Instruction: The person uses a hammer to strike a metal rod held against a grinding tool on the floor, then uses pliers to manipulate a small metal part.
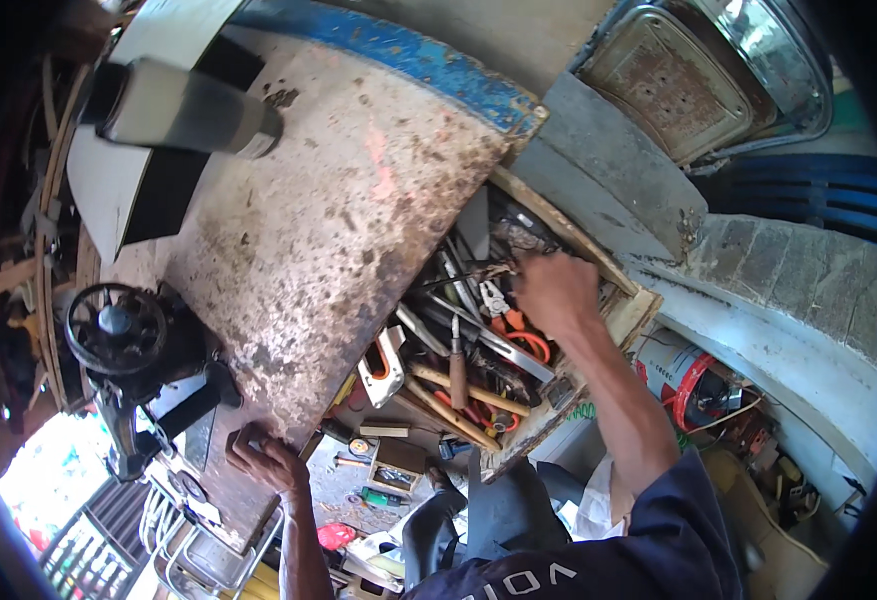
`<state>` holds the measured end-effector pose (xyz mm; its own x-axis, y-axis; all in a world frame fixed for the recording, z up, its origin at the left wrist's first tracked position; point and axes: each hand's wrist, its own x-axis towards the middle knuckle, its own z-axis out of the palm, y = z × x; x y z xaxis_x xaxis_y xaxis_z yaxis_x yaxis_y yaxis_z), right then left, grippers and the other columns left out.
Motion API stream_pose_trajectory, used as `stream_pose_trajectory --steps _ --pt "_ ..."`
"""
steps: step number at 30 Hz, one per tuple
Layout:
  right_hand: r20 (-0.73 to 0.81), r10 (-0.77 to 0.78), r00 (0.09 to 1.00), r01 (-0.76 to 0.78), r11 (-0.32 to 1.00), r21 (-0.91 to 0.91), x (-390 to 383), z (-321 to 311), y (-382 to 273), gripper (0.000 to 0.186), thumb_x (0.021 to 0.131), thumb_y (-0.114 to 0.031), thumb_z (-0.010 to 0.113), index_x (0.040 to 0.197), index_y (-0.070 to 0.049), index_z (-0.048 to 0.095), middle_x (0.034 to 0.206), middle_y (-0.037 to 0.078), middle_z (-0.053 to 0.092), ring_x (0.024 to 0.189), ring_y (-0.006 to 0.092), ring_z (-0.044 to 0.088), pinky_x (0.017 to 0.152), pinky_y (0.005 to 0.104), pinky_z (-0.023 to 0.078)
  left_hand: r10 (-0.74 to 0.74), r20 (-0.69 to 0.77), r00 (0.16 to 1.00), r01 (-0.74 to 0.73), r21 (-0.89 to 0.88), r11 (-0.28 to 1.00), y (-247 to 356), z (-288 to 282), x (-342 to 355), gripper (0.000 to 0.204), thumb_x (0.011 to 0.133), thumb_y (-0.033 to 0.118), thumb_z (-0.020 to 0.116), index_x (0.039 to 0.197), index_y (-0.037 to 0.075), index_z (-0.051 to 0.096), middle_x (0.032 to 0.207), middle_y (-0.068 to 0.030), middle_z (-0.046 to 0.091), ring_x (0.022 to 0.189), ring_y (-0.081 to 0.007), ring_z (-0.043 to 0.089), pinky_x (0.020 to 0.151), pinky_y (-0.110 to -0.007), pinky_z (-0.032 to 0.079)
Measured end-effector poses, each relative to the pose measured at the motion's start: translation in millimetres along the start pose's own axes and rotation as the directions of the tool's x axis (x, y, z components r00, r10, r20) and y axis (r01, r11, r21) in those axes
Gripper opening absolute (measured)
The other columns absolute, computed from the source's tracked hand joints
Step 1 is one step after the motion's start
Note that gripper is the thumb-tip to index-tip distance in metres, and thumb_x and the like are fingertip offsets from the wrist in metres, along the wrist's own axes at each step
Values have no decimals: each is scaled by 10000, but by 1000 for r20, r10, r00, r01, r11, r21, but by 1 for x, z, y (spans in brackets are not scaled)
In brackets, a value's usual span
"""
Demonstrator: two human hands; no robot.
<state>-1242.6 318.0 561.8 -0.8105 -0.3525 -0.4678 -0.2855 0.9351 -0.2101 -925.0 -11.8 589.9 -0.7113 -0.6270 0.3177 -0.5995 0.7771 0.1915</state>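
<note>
My right hand (558, 290) reaches down into an open wooden drawer (644, 308) packed with hand tools. Its fingers curl in beside dark, wiry clutter; what they grip, if anything, is hidden. Close by lie pliers (498, 302) with orange handles. A screwdriver-like tool with a wooden handle (458, 378) points toward the table. Beside it are long wooden handles (453, 418) and a white and orange tool (383, 367). My left hand (263, 460) rests on the near edge of the worn tabletop (308, 210), fingers loosely bent and apart, holding nothing.
At the left stands a black sewing machine (148, 355) with a handwheel. A dark bottle (188, 108) is on the table's far left. Tools and a small wooden box (398, 466) lie on the floor below. A metal-framed chair (673, 85) stands far right.
</note>
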Motion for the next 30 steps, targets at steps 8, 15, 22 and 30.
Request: stream_pose_trajectory --steps 8,15,22,30 --pt "-311 123 942 46 873 486 -127 -51 4 194 959 -193 676 1040 -23 718 663 144 610 566 232 615 560 365 464 -103 -4 995 103 -65 993 4 -3 -6 302 874 176 513 1092 1 627 1056 -209 598 1066 -395 530 966 -506 402" --pt "-179 -182 967 247 841 481 -257 -11 -112 265 986 -240 674 1093 1 707 687 124 595 607 176 598 562 344 460 -20 50 999 41 -457 889 -5 -110 -75 375 767 10 636 1141 7 619 1147 -180 607 1106 -391 555 980 -500 422" --pt "246 -753 610 666 655 356 -531 153 -308 237 909 -202 729 1060 -23 689 769 180 678 702 386 679 621 453 526 196 563 803 266 -633 727 -138 -265 -358 402 835 159 656 1225 72 613 1018 -176 701 999 -361 685 898 -549 495" --pt "478 -740 473 791 595 140 -785 279 -443 379 915 -188 719 1258 -37 658 854 162 691 763 331 684 707 406 540 -800 569 193 980 -73 185 -430 -338 -746 286 900 282 579 1003 60 727 930 -242 731 887 -446 712 790 -541 554"
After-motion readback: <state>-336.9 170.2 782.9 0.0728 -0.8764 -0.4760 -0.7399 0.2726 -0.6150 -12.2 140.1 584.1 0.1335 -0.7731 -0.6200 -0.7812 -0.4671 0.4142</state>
